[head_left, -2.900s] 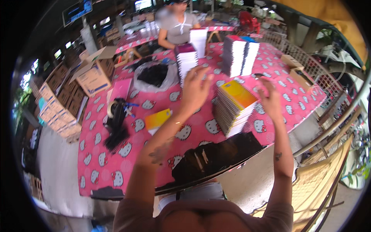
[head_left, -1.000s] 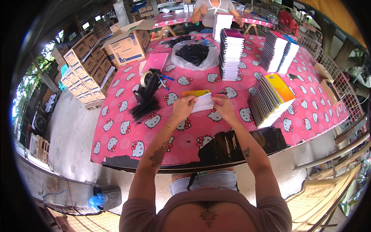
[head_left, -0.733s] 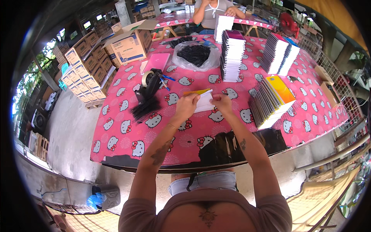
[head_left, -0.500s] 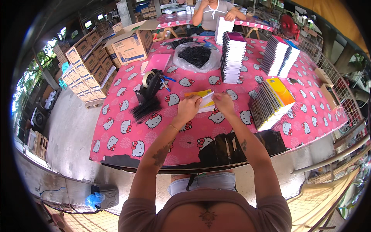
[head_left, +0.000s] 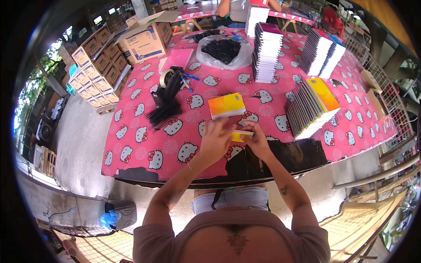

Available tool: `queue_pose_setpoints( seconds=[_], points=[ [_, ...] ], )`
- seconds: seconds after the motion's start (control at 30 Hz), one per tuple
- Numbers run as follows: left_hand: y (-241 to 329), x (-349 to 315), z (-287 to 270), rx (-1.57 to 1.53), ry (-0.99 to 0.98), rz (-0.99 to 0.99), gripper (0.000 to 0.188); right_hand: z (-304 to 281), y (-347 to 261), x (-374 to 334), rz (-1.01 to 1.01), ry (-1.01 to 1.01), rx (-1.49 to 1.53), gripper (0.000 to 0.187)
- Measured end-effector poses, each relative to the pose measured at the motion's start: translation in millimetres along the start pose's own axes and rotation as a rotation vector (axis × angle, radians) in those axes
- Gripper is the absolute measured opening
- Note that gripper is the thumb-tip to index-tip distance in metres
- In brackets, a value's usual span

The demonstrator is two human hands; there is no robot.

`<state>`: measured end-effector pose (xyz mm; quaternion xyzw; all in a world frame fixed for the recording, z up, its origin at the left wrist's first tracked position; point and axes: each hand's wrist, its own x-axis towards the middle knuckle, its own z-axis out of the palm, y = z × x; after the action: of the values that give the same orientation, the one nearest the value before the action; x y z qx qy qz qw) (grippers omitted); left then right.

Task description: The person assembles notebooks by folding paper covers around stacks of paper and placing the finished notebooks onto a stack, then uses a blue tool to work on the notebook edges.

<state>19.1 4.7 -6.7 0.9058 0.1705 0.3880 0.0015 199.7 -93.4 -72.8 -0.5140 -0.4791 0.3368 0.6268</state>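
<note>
Near the table's edge, the right hand (head_left: 257,141) pinches the right end of a yellow notebook (head_left: 240,136) between thumb and fingers; the left hand (head_left: 214,136), blurred and part-spread, covers its left end, and whether it grips I cannot tell. This piece seems mid-handling. Just beyond lies a loose yellow pile (head_left: 226,105), the closest obstacle; to the right stands a tall yellow stack (head_left: 309,107). Which are finished does not show. Left are black coils (head_left: 164,114) and a tape dispenser (head_left: 169,85). Farther off stand a purple stack (head_left: 266,52), a bag (head_left: 241,56) of black stuff and, right, red (head_left: 315,53) and blue (head_left: 332,58) stacks.
</note>
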Motion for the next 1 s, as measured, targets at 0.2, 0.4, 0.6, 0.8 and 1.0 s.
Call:
queue_pose_setpoints(
  seconds=[0.2,0.4,0.6,0.8,1.0],
  points=[
    [-18.6,-50.1,40.2,-0.650,-0.098,-0.482,0.065,24.2,17.6,6.3,-0.080,0.012,0.044,0.052],
    [-40.0,-32.8,8.9,-0.449,0.135,-0.204,0.049,-5.5,17.2,2.5,0.126,-0.025,-0.087,0.030],
    [-181.5,-65.1,-8.1,0.284,-0.168,-0.426,0.017,2.5,12.6,5.8,0.095,-0.055,0.125,0.025],
    [-159.0,-65.1,-1.0,0.242,-0.092,-0.305,0.011,2.5,10.2,3.0,0.140,-0.147,0.061,0.031],
    [-69.9,-48.0,-22.1,-0.332,-0.004,-0.354,0.021,2.3,9.5,3.2,0.151,-0.125,0.054,0.030]
  ],
)
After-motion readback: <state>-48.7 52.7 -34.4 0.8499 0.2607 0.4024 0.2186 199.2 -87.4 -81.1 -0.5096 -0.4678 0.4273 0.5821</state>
